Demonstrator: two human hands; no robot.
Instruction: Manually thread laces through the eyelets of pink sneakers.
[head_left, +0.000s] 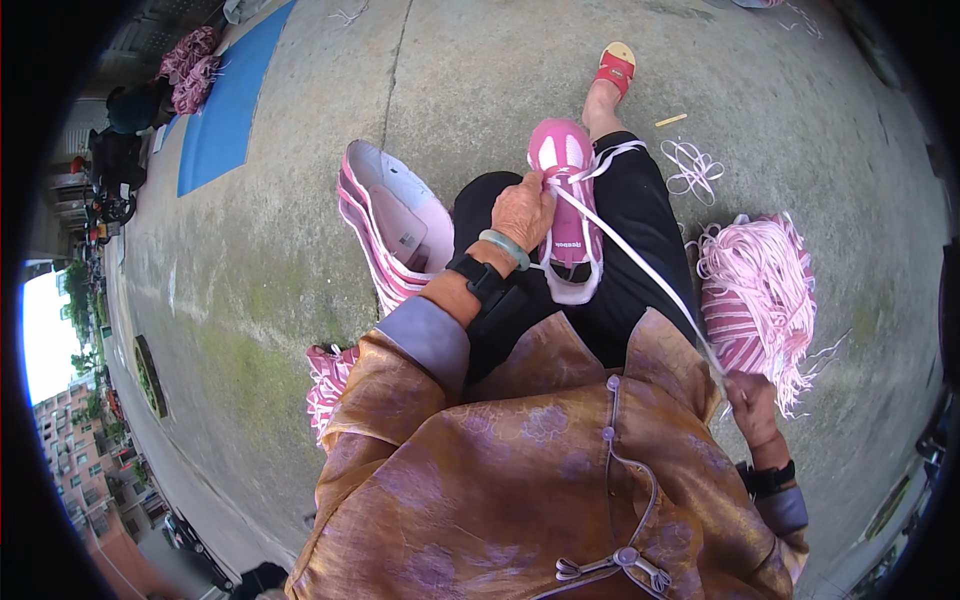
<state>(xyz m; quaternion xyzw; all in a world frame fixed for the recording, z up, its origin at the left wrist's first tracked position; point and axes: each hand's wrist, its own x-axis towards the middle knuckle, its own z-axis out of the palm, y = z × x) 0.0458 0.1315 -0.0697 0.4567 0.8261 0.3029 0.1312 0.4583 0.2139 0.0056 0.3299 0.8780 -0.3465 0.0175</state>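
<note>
A pink shoe upper (pixel 568 205) with white trim lies on my lap over black trousers. My left hand (pixel 522 210) presses on its left side, fingers closed on the upper near the lace holes. A white lace (pixel 640 262) runs taut from the upper's front down to my right hand (pixel 752 408), which is pulled back by my right hip and closed on the lace's end. My left wrist wears a pale green bangle and a black band.
A stack of pink and white shoe uppers (pixel 395 225) stands by my left knee. A bundle of pink and white laces (pixel 757 300) lies at my right, with loose white laces (pixel 692 168) on the concrete. My foot wears a red sandal (pixel 614 68). A blue mat (pixel 228 105) lies far left.
</note>
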